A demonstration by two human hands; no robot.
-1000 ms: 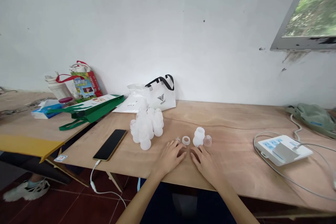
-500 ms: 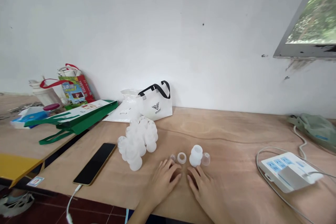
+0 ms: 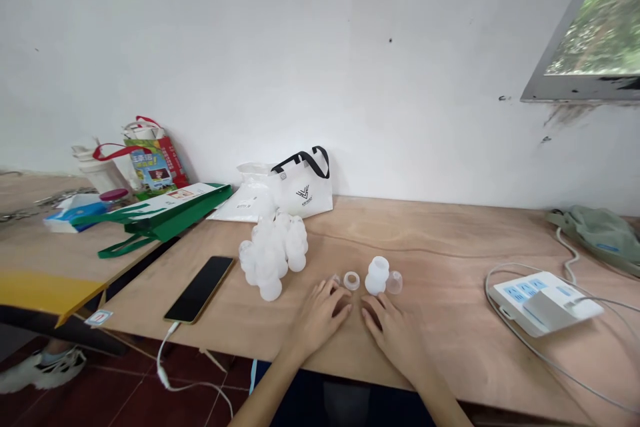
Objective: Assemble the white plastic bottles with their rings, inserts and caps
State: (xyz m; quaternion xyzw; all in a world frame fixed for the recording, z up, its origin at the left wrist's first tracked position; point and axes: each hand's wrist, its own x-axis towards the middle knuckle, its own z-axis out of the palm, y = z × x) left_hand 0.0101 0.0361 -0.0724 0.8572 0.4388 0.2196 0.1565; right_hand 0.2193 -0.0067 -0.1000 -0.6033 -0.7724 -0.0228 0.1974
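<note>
My left hand (image 3: 321,315) lies palm down on the wooden table, fingers stretched out and holding nothing. By its fingertips are a small clear piece (image 3: 336,277), partly hidden, and a white plastic ring (image 3: 351,281). My right hand (image 3: 395,330) also rests flat with fingers extended, its fingertips just in front of a small white plastic bottle (image 3: 377,275) that stands upright with an uncovered mouth. Whether the fingertips touch the bottle I cannot tell. Right of the bottle is a translucent domed cap (image 3: 395,282). A cluster of similar white bottles (image 3: 273,257) stands left of my hands.
A phone (image 3: 200,289) with a white cable lies at the left. Behind the bottles is a white bag (image 3: 305,193) with black handles. A green-edged bag (image 3: 175,217) spans the tables' gap. A white power strip (image 3: 545,303) and its cords occupy the right.
The camera view has tipped down a little and shifted left, so more of my forearms shows. Both hands and the small parts keep about the same places on the table.
</note>
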